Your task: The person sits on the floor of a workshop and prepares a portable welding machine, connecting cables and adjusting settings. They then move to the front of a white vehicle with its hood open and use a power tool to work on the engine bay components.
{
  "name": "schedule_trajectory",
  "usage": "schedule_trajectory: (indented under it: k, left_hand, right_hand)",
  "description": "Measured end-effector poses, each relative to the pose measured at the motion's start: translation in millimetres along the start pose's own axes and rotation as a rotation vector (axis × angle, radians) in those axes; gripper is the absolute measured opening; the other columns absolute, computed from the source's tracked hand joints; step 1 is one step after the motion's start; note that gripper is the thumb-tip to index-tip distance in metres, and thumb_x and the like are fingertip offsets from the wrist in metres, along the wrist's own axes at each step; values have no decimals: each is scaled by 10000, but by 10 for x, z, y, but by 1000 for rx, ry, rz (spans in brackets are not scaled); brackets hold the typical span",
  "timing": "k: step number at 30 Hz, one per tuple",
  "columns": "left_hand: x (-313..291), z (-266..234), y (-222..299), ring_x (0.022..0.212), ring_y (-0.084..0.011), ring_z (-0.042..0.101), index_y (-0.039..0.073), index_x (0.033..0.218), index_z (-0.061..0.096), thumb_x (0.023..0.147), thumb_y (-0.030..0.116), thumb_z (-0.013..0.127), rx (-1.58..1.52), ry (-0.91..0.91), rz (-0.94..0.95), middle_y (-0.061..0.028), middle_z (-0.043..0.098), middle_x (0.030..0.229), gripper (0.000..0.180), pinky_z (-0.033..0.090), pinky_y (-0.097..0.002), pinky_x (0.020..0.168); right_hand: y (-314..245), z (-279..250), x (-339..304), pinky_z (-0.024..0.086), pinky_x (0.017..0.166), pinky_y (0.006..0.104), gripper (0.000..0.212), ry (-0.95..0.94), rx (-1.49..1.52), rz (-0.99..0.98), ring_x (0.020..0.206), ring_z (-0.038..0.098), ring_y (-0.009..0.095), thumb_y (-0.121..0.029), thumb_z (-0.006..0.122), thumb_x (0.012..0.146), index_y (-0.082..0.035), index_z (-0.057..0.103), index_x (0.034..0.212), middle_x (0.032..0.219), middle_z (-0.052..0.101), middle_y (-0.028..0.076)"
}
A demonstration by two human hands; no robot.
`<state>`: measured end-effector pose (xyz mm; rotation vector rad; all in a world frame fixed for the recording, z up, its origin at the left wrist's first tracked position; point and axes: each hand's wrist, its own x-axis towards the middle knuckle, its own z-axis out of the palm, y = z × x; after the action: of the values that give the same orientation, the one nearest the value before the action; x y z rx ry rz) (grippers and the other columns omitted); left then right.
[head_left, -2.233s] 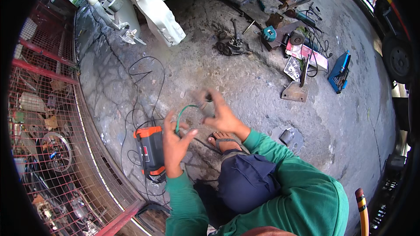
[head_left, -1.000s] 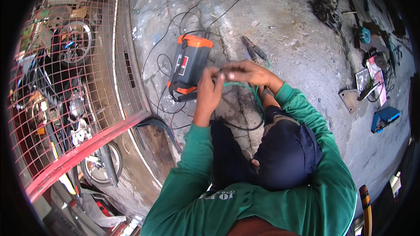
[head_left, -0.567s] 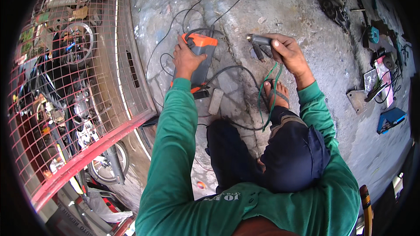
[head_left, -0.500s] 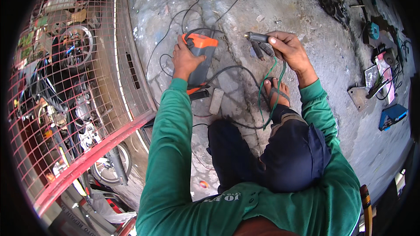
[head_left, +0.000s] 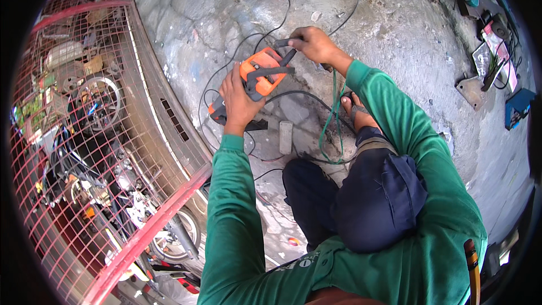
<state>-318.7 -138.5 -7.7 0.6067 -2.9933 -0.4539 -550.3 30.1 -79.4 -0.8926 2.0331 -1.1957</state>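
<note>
Well, the orange-and-black box (head_left: pixel 270 82) was gripped by the left hand (head_left: pixel 239 99), tilted over the concrete floor (head_left: pixel 395 51), while a dark plug (head_left: pixel 285 43) was pinched by the right hand (head_left: pixel 315 44) near its orange end. Stiff-shelled and probably fairly heavy, it was judged best held by its sides. Pale lettering was glimpsed on the green shirt (head_left: pixel 435 192); on the box, none could be read.

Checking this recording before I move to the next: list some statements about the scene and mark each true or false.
1. The left hand touches the orange-trimmed machine. True.
2. The right hand is empty. False: it holds a black connector.
3. A red mesh fence stands on the person's left. True.
4. The blue case lies left of the machine. False: it lies to the right.
5. Both sleeves are green. True.
</note>
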Motion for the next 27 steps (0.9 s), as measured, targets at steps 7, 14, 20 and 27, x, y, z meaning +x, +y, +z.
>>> schedule_trajectory:
  k: [7,14,20,27]
  left_hand:
    - [-225,-87,-109,1316,-424,445,8,1540,313,607,267,899,-73,84,-23,-237,488,1397,1132,291,-536,1146]
    - [-295,-103,-205,1331,-439,443,-11,1552,279,572,206,922,-72,105,-22,-243,472,1413,1192,342,-530,1135]
    - [-501,-138,-239,1321,-438,435,-4,1547,297,602,229,916,-151,116,-26,-244,476,1421,1154,306,-550,1138]
    - [-790,-68,-392,1374,-439,400,4,1561,277,598,279,950,-226,221,-76,-234,449,1466,1207,288,-560,1157]
  right_hand:
    - [-21,155,291,521,850,493,277,-193,-131,-155,986,684,414,-252,705,894,-44,740,1074,988,729,210]
    - [-90,238,537,520,824,456,293,-342,-157,-219,924,689,387,-211,722,888,0,721,1091,961,725,213]
    - [-145,268,604,517,814,409,294,-489,37,-216,906,688,290,-195,720,914,21,705,1113,943,725,170]
    - [-389,307,570,522,808,411,303,-568,29,-201,908,691,293,-216,731,911,8,718,1114,967,739,170]
